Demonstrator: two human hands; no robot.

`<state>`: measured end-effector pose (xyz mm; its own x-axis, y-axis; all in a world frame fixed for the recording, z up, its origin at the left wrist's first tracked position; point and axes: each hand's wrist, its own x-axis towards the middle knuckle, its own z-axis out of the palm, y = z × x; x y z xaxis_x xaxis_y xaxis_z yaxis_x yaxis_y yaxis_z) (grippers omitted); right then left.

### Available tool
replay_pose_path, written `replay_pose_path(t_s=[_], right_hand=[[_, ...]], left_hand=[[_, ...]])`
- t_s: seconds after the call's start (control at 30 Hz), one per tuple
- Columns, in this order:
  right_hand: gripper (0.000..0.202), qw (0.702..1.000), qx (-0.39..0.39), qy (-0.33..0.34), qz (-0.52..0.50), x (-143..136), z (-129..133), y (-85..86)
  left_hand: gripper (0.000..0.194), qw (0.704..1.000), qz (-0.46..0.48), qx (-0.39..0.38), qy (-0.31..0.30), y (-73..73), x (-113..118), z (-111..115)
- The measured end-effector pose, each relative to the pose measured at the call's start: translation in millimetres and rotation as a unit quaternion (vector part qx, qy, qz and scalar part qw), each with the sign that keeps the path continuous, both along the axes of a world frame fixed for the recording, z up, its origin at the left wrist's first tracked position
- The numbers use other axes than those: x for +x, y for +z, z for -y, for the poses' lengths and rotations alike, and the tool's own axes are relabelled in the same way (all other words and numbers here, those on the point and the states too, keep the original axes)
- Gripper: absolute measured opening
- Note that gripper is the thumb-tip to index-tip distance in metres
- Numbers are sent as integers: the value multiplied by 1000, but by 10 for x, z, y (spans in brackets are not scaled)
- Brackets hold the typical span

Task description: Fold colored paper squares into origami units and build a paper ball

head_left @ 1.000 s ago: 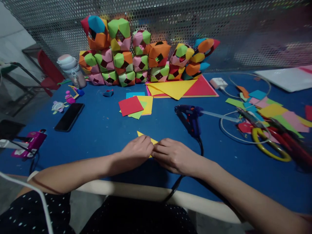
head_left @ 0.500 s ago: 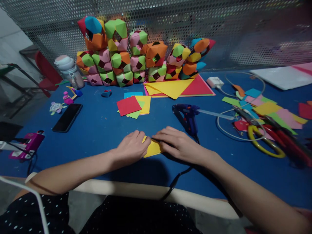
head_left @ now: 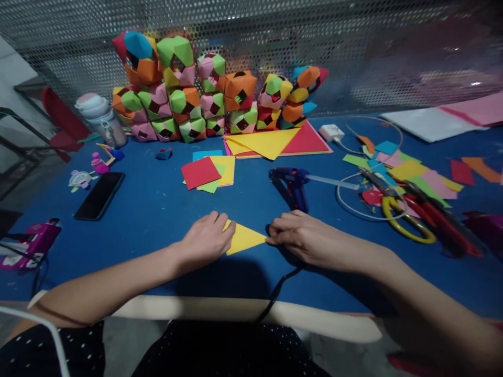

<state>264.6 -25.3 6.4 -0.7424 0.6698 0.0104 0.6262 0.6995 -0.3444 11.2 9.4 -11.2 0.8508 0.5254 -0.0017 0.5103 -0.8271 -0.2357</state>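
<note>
A folded yellow paper [head_left: 247, 239] lies on the blue table in front of me, tapering to a point on its right. Its left edge is under the curled fingers of my left hand [head_left: 208, 235], which grip and press it. At the pointed tip, my right hand [head_left: 301, 233] is closed, thumb and forefinger pinching the paper. Just beyond my right hand stands a blue glue gun [head_left: 293, 183] with a clear glue stick in its back. Red, green, yellow and blue paper squares [head_left: 201, 173] lie in a small pile beyond my left hand.
Stacked folded-paper modules [head_left: 184, 102] line the back against a perforated metal panel. Left are a phone [head_left: 100, 195], a bottle [head_left: 102, 120] and a purple device [head_left: 31, 245]. Right are paper scraps [head_left: 408, 170], yellow-handled scissors [head_left: 408, 220] and a white charger [head_left: 331, 133] with its cable.
My right hand has slid right along the yellow paper to its tip, now pinched. More of the paper shows, and my left hand keeps hold. The whole view has shifted slightly.
</note>
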Motion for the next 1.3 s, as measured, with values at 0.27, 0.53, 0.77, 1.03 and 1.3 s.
replay_pose_path(t_s=[0.27,0.53,0.77,1.03,1.3], right_hand=[[26,997,-47,-54,-39,71,7,11],[32,992,33,-119,-6,-288,-142,-74],[22,985,68,-156,-34,-403,-307,-241],[23,932,-6,-257,-255,-397,-322,-280],[53,794,-187,-331,-474,-584,-308,-294]], left_hand=[[24,999,31,-13,16,10,-14,-89],[30,991,101,-49,66,40,-22,-96],[37,955,199,-206,81,143,-76,-107],[12,926,283,-236,84,81,-73,-189],[13,787,487,-296,235,20,16,-175]])
